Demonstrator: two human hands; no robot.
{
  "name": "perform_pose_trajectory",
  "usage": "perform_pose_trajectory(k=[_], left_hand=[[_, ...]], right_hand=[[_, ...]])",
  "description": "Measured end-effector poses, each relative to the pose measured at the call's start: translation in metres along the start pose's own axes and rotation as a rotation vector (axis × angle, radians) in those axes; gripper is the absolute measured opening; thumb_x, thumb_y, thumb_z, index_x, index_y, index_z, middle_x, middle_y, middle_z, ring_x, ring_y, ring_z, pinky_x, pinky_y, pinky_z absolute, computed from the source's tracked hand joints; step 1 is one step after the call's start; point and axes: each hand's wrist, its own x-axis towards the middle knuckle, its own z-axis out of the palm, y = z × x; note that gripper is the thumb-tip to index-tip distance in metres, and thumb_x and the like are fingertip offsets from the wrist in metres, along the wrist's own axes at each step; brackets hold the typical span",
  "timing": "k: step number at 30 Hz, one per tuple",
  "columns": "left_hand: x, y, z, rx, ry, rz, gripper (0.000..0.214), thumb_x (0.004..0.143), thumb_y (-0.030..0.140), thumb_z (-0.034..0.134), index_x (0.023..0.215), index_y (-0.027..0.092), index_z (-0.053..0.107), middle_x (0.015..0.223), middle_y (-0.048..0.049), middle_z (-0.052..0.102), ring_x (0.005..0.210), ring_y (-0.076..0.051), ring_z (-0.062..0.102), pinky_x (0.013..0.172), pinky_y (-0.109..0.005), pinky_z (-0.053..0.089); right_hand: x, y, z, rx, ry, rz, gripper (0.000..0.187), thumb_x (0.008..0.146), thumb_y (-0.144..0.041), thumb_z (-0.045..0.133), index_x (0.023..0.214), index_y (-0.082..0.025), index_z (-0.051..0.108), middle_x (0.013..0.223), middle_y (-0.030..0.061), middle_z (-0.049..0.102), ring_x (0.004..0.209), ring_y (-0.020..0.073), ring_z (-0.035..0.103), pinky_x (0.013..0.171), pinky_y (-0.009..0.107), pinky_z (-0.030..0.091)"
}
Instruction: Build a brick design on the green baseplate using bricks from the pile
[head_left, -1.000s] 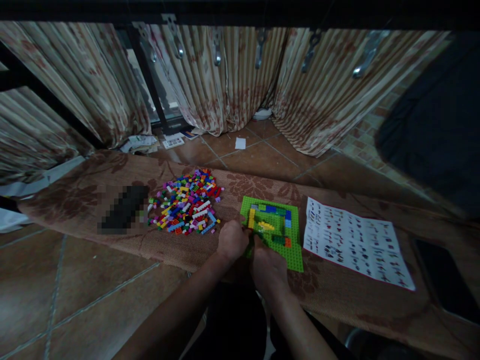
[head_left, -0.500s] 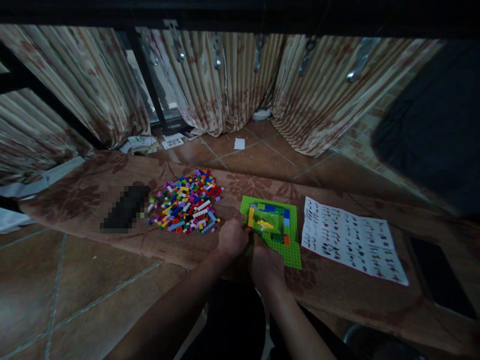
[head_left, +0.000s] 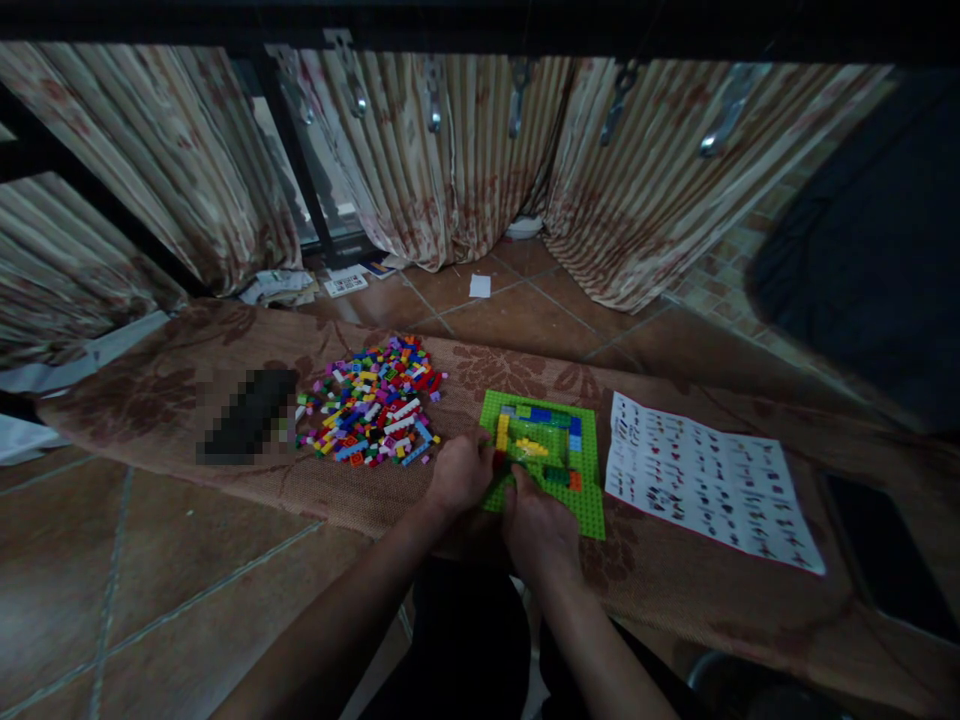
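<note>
A green baseplate (head_left: 589, 515) lies in front of me on the cloth. Coloured bricks form part of a rectangle on it: yellow bricks (head_left: 502, 432) at the left, blue bricks (head_left: 575, 435) at the right, an orange brick (head_left: 574, 480) near the front. A yellow piece (head_left: 529, 447) sits inside. My left hand (head_left: 460, 472) is closed at the plate's left edge, its fingertips beside a small red brick (head_left: 499, 458). My right hand (head_left: 541, 528) rests over the front left corner, index finger pointing forward, other fingers curled. Whatever lies under the fingertips is hidden.
Left of the plate is a heap of loose bricks (head_left: 375, 410), with a blurred dark object (head_left: 247, 418) beyond it. A printed sheet (head_left: 709, 485) lies to the right, then a black phone-like slab (head_left: 889, 550). Curtains (head_left: 465, 170) hang behind the cloth-covered bench (head_left: 360, 500).
My left hand has drawn back slightly to the left, apart from the right hand. My right hand has shifted a little right, its index finger now more stretched out. A red brick shows by the left fingertips.
</note>
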Motion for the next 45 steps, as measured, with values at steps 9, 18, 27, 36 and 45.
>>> perform_pose_trajectory(k=[9, 18, 27, 36, 45], left_hand=[[-0.024, -0.010, 0.013, 0.064, 0.134, 0.325, 0.030, 0.083, 0.019, 0.059, 0.112, 0.023, 0.062, 0.109, -0.0047, 0.065, 0.100, -0.019, 0.061, 0.090, -0.031, 0.050], [-0.015, -0.005, 0.015, 0.242, 0.064, 0.457, 0.026, 0.087, 0.025, 0.060, 0.113, 0.024, 0.064, 0.110, -0.0065, 0.059, 0.100, -0.022, 0.056, 0.091, -0.037, 0.048], [-0.009, -0.008, 0.019, 0.286, 0.050, 0.452, 0.018, 0.087, 0.029, 0.061, 0.102, 0.028, 0.070, 0.106, -0.0047, 0.060, 0.098, -0.022, 0.055, 0.089, -0.039, 0.044], [-0.007, -0.009, 0.019, 0.284, 0.034, 0.450, 0.019, 0.087, 0.027, 0.061, 0.103, 0.030, 0.070, 0.107, -0.0037, 0.061, 0.103, -0.022, 0.055, 0.091, -0.040, 0.041], [-0.007, -0.007, 0.015, 0.272, 0.000, 0.434, 0.021, 0.086, 0.027, 0.060, 0.105, 0.030, 0.070, 0.109, -0.0036, 0.061, 0.107, -0.022, 0.054, 0.095, -0.041, 0.039]], right_hand=[[-0.009, 0.019, -0.011, -0.062, 0.024, 0.098, 0.041, 0.097, -0.027, 0.039, 0.134, -0.019, 0.054, 0.095, 0.0124, 0.075, 0.081, 0.0222, 0.073, 0.065, 0.028, 0.051], [-0.004, 0.036, -0.009, -0.100, 0.020, 0.122, 0.044, 0.097, -0.023, 0.039, 0.139, -0.024, 0.051, 0.089, 0.0101, 0.075, 0.078, 0.0210, 0.073, 0.064, 0.026, 0.050], [-0.005, 0.033, -0.004, -0.088, -0.051, 0.070, 0.052, 0.094, -0.015, 0.039, 0.144, -0.027, 0.044, 0.099, 0.0088, 0.075, 0.082, 0.0201, 0.072, 0.066, 0.025, 0.051], [-0.002, 0.032, -0.010, -0.200, -0.090, 0.001, 0.057, 0.090, -0.006, 0.038, 0.144, -0.024, 0.045, 0.093, 0.0111, 0.073, 0.075, 0.0212, 0.072, 0.062, 0.027, 0.051], [-0.006, 0.032, -0.008, -0.154, -0.027, -0.022, 0.053, 0.092, -0.009, 0.039, 0.143, -0.022, 0.045, 0.097, 0.0111, 0.073, 0.078, 0.0190, 0.072, 0.064, 0.025, 0.051]])
